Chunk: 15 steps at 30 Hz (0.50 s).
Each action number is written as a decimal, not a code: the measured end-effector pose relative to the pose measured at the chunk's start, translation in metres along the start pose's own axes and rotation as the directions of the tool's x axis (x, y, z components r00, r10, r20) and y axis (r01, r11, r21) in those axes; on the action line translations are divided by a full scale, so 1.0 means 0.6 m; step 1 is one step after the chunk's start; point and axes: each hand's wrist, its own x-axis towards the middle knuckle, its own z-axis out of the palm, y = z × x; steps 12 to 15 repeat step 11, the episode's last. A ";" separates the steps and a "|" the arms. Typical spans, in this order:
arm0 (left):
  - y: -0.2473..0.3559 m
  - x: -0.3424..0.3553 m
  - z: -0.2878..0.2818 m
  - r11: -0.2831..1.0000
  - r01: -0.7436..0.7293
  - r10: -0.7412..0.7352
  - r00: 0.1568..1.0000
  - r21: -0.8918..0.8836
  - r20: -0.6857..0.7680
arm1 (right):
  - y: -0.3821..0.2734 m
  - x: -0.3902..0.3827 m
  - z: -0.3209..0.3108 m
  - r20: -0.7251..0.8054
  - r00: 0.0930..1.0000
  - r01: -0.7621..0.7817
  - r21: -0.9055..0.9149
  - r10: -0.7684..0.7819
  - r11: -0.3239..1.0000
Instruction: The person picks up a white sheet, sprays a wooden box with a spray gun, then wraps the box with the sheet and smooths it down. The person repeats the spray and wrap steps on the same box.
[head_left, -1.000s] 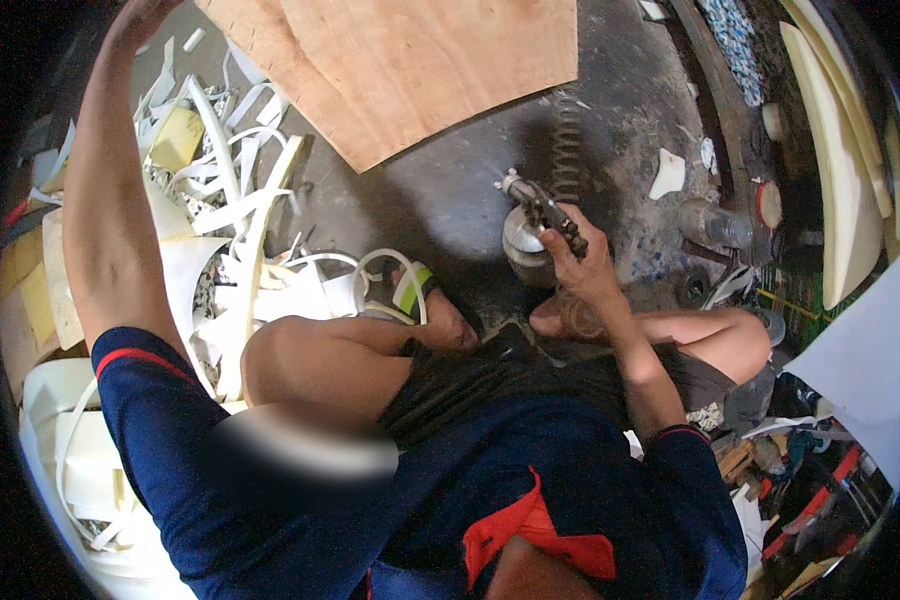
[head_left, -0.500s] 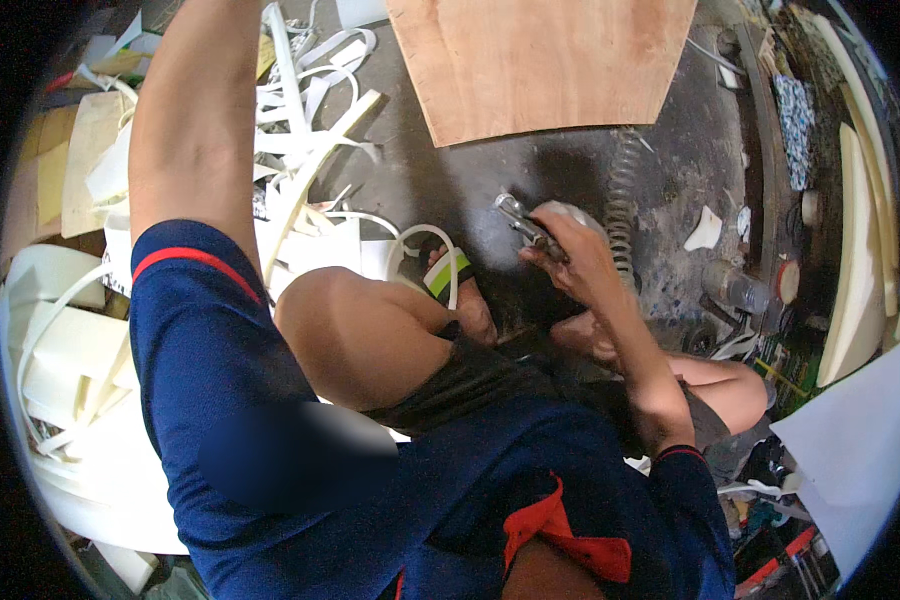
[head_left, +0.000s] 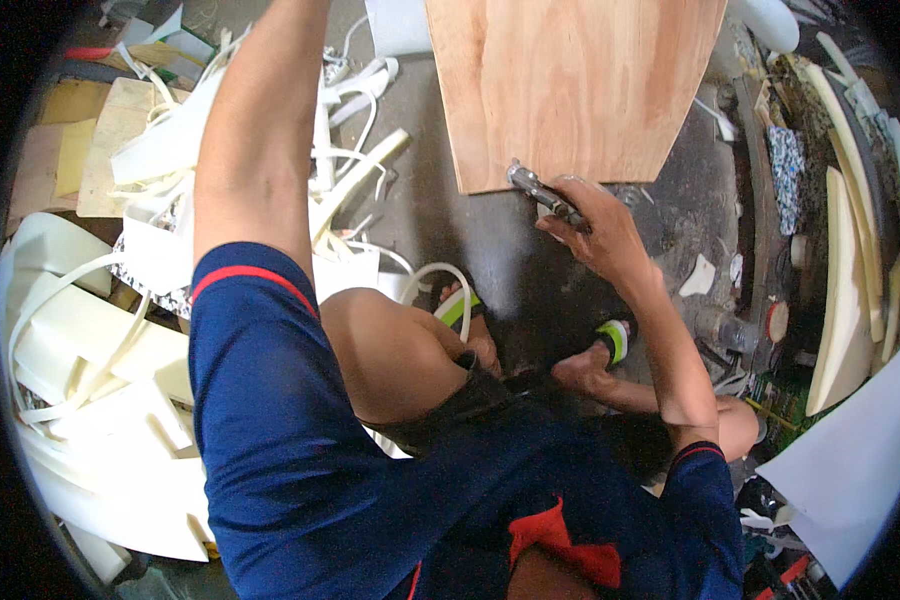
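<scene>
My right hand (head_left: 602, 232) is closed round a metal spray gun (head_left: 544, 190), its nozzle toward the far left. The gun's front overlaps the near edge of a light plywood board (head_left: 580, 90); I cannot tell whether they touch. That board spans the far middle, its near edge raised above the dark floor. My left arm (head_left: 258, 140) reaches forward past the upper rim of the picture, so the left hand is out of sight. Part of a coiled hose (head_left: 638, 196) shows under the board's near right corner, mostly hidden.
White and cream foam strips (head_left: 360, 185) lie heaped on the left, beside larger foam sheets (head_left: 110, 330). Foam offcuts (head_left: 845, 290) lean along the right. A clear jar (head_left: 725, 328) and a white scrap (head_left: 698, 276) sit on the floor right of my sandalled feet (head_left: 615, 342).
The spray gun and my right hand have moved slightly right and up to the board's near edge. The board appears lower in view. My right foot has come into sight.
</scene>
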 end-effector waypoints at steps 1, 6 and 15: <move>-0.004 -0.003 0.001 1.000 0.005 -0.005 1.000 0.009 0.003 | -0.007 0.004 -0.008 0.002 1.000 -0.007 0.007 0.007 1.000; 0.004 -0.008 -0.001 0.979 0.116 -0.103 0.991 -0.166 0.089 | -0.031 0.021 -0.041 -0.001 1.000 0.014 0.021 -0.014 1.000; 0.006 -0.001 -0.020 0.967 0.012 -0.012 1.000 -0.255 0.001 | -0.058 0.040 -0.068 -0.103 0.992 0.078 0.044 -0.074 0.996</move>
